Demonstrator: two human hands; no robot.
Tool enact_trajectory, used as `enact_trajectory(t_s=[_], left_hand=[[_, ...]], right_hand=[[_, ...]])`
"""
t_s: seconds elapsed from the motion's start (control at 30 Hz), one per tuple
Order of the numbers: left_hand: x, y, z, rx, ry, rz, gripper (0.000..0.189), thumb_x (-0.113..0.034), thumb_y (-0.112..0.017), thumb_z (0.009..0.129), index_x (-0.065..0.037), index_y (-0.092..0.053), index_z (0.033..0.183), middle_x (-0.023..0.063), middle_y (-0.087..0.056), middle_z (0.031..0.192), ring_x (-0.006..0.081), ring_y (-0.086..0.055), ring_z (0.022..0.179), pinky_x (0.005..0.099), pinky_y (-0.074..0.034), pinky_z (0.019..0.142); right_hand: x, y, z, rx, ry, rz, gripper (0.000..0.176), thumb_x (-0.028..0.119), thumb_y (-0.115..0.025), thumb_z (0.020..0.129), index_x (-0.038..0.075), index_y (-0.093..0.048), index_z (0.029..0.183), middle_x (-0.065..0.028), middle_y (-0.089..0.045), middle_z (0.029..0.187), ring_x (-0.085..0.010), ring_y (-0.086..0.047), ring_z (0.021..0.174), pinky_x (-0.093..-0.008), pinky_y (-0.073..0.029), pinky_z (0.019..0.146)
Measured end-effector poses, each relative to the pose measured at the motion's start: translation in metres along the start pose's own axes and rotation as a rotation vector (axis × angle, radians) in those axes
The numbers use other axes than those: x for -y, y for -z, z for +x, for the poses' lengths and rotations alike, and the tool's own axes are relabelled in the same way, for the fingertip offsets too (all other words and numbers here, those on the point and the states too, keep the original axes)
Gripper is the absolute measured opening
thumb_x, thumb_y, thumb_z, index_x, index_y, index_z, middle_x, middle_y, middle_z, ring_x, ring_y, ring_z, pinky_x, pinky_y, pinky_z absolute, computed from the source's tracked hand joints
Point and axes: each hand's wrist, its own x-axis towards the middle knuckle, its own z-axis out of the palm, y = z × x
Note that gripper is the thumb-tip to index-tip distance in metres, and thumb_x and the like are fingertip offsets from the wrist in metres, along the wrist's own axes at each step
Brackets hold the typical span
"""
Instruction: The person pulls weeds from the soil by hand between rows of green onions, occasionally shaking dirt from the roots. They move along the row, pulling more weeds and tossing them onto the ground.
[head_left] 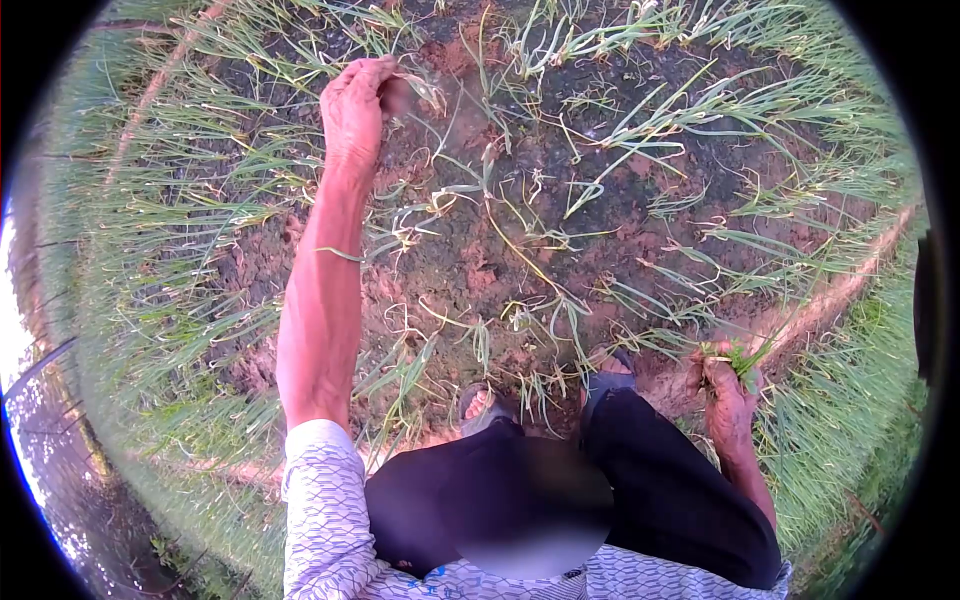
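Note:
My left hand (pixel 355 110) reaches out over the soil, fingers curled together and pointing down among the plants. Its fingertips are partly blurred, and what they pinch, if anything, is too small to make out. Just right of those fingers lies a pale, dry-tipped onion plant (pixel 428 92). Down by my right knee, my right hand (pixel 728 395) is closed around a small bunch of green weeds (pixel 738 360), whose blades stick out above the fingers. A single thin green leaf (pixel 338 254) lies across my left forearm.
Rows of onion plants (pixel 690 110) with long tubular leaves surround a patch of dark, damp soil (pixel 440 270). My sandalled feet (pixel 478 404) stand at its near edge. A low earth ridge (pixel 835 297) runs along the right, with dense green growth (pixel 850 400) beyond it.

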Motion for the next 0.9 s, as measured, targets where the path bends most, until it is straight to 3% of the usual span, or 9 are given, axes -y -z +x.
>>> enact_trajectory(t_s=[0.2, 0.27, 0.4, 0.53, 0.6, 0.67, 0.73, 0.87, 0.9], left_hand=[[-0.027, 0.051, -0.043, 0.138, -0.105, -0.302, 0.02, -0.02, -0.058, 0.098, -0.002, -0.062, 0.088, 0.0101, -0.068, 0.077, 0.0101, -0.057, 0.055, 0.0212, -0.039, 0.047], [-0.036, 0.07, -0.069, 0.096, -0.104, -0.222, 0.026, -0.025, -0.05, 0.102, -0.002, -0.057, 0.092, 0.0099, -0.064, 0.08, 0.0114, -0.051, 0.057, 0.0219, -0.037, 0.048], [-0.045, 0.115, -0.112, 0.127, -0.156, -0.401, 0.025, -0.027, -0.047, 0.102, -0.005, -0.051, 0.091, 0.0098, -0.057, 0.08, 0.0127, -0.047, 0.057, 0.0222, -0.033, 0.043], [-0.044, 0.152, -0.151, 0.074, -0.003, -0.433, 0.022, -0.024, -0.049, 0.1, -0.005, -0.051, 0.091, 0.0095, -0.057, 0.079, 0.0117, -0.047, 0.056, 0.0223, -0.034, 0.043], [-0.043, 0.16, -0.167, 0.073, 0.182, -0.005, 0.023, -0.025, -0.052, 0.099, -0.006, -0.059, 0.088, 0.0059, -0.066, 0.077, 0.0082, -0.055, 0.057, 0.0206, -0.04, 0.049], [-0.039, 0.147, -0.176, 0.265, 0.338, 0.453, 0.023, -0.023, -0.052, 0.099, -0.007, -0.062, 0.087, 0.005, -0.068, 0.077, 0.0082, -0.057, 0.059, 0.0223, -0.042, 0.052], [-0.009, 0.141, -0.169, 0.395, 0.35, 0.818, 0.024, -0.024, -0.053, 0.098, -0.005, -0.061, 0.084, 0.0047, -0.067, 0.074, 0.0093, -0.058, 0.059, 0.025, -0.044, 0.052], [0.081, 0.133, -0.148, 0.444, 0.453, 0.687, 0.015, -0.014, -0.06, 0.092, -0.001, -0.062, 0.084, 0.0056, -0.065, 0.069, 0.0106, -0.06, 0.058, 0.0258, -0.046, 0.052], [0.099, 0.128, -0.149, 0.375, 0.498, 0.594, 0.013, -0.012, -0.062, 0.089, 0.0, -0.062, 0.086, 0.0067, -0.066, 0.071, 0.0115, -0.061, 0.059, 0.0273, -0.047, 0.053]], right_hand=[[0.005, -0.011, 0.007, 0.011, 0.004, 0.125, 0.017, 0.009, -0.059, 0.091, -0.001, -0.058, 0.104, -0.0143, -0.064, 0.089, -0.0198, -0.061, 0.065, -0.0318, -0.051, 0.052], [0.004, -0.014, 0.012, 0.045, 0.028, 0.113, 0.017, 0.006, -0.058, 0.09, 0.0, -0.057, 0.106, -0.0145, -0.064, 0.09, -0.0201, -0.061, 0.064, -0.0314, -0.05, 0.053], [0.003, -0.023, 0.019, 0.132, 0.117, 0.054, 0.014, 0.004, -0.058, 0.089, 0.001, -0.058, 0.102, -0.0133, -0.062, 0.087, -0.0189, -0.059, 0.064, -0.0298, -0.048, 0.053], [0.006, -0.038, 0.02, 0.312, 0.179, 0.096, 0.014, 0.005, -0.059, 0.088, 0.002, -0.057, 0.102, -0.0136, -0.06, 0.09, -0.0187, -0.057, 0.065, -0.0293, -0.047, 0.054], [0.012, -0.05, 0.018, 0.391, 0.166, 0.132, 0.014, 0.005, -0.059, 0.088, 0.003, -0.056, 0.102, -0.0137, -0.059, 0.092, -0.0188, -0.057, 0.065, -0.0292, -0.047, 0.054], [0.007, -0.056, 0.019, 0.444, 0.177, 0.124, 0.016, 0.008, -0.062, 0.088, 0.003, -0.056, 0.102, -0.0133, -0.058, 0.094, -0.0185, -0.057, 0.066, -0.0288, -0.046, 0.052], [0.006, -0.063, 0.015, 0.464, 0.178, 0.112, 0.015, 0.009, -0.063, 0.089, 0.004, -0.056, 0.101, -0.013, -0.059, 0.092, -0.0182, -0.057, 0.066, -0.0287, -0.046, 0.051], [0.009, -0.073, 0.008, 0.405, 0.122, 0.059, 0.015, 0.01, -0.064, 0.089, 0.004, -0.057, 0.1, -0.0126, -0.061, 0.091, -0.0185, -0.059, 0.066, -0.0291, -0.048, 0.051], [0.008, -0.072, 0.007, 0.42, 0.123, 0.075, 0.013, 0.009, -0.064, 0.089, 0.004, -0.058, 0.1, -0.0128, -0.062, 0.092, -0.0185, -0.059, 0.067, -0.0291, -0.048, 0.051]])
